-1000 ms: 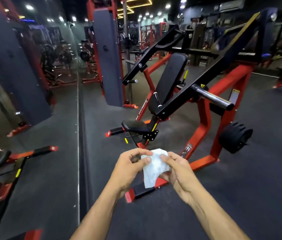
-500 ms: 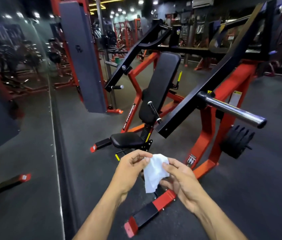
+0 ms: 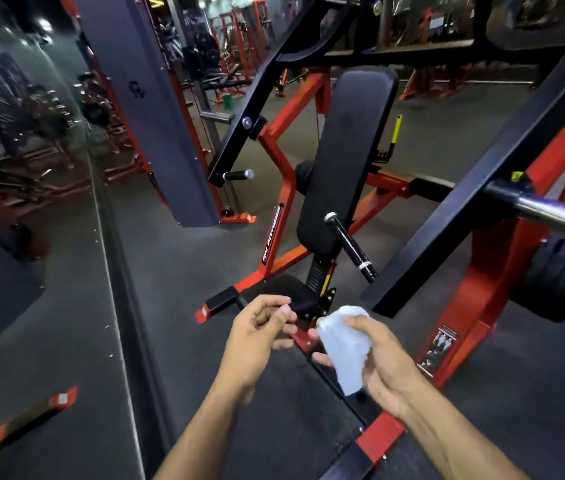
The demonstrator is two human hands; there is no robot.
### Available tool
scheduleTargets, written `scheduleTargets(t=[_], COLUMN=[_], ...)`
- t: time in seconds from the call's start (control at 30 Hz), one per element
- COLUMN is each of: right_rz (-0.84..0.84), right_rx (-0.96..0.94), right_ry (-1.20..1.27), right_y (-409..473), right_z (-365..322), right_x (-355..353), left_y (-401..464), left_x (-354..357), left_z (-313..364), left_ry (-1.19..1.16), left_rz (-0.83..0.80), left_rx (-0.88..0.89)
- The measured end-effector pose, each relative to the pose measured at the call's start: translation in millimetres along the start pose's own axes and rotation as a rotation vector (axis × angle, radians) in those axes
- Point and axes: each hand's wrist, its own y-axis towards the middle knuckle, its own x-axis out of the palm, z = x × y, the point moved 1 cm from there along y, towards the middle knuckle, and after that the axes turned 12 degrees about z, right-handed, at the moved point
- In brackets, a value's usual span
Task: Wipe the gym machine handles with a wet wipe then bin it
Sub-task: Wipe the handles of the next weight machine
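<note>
wipe (image 3: 345,348) now only in right hand (image 3: 383,370)

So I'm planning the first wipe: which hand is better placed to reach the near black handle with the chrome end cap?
Probably the right hand: it already grips the crumpled white wet wipe, and the near black handle stands above it. The left hand holds nothing.

Right hand (image 3: 374,362) is gripping the wipe (image 3: 345,344); left hand (image 3: 260,332) is hovering just left of the wipe, fingers loosely curled.
</note>
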Motion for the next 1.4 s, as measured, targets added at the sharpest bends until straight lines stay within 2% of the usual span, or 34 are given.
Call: scheduleTargets(t=[0.13,0.27,0.4,0.5,0.6,0.67,0.77,0.9,1.03,1.13,1.27,1.4], right_rz=[0.081,0.221,0.444,0.635,0.777,0.854,0.854,0.955,1.089,1.267,1.458,1.572], right_rx=[0.081,-0.113,-0.366,-0.42,-0.456,-0.436,-0.369,-0.388,-0.47,-0.57,-0.726,-0.655], right_ry=[0.078,0.015,-0.267,-0.358,-0.313,-0.217,-0.041,0.035,0.026,-0.287,-0.653,-0.838], right_y=[50,98,143,166,173,171,170,194,243,279,322,354], right_z=[-11,-8,3,20,30,33,39,31,22,14,9,4], right_x=[27,44,50,57,64,73,86,84,72,63,58,51], left_y=[60,131,203,256,297,319,340,370,425,466,498,510], left_x=[0,2,-8,-22,-22,-13,8,39,79,121,187,245], left_z=[-18,-27,-38,-48,-56,-62,-68,-74,-79,-67,-54,-57], left_ry=[0.03,0.07,0.163,0.255,0.319,0.369,0.425,0.496,0.641,0.655,0.738,0.837], left_rz=[-0.113,-0.259,-0.452,-0.59,-0.694,-0.779,-0.879,-0.989,-1.095,-1.1,-1.201,-1.483], left_rx=[-0.062,-0.048,0.006,0.041,0.075,0.141,0.232,0.364,0.648,0.902,1.148,1.155])
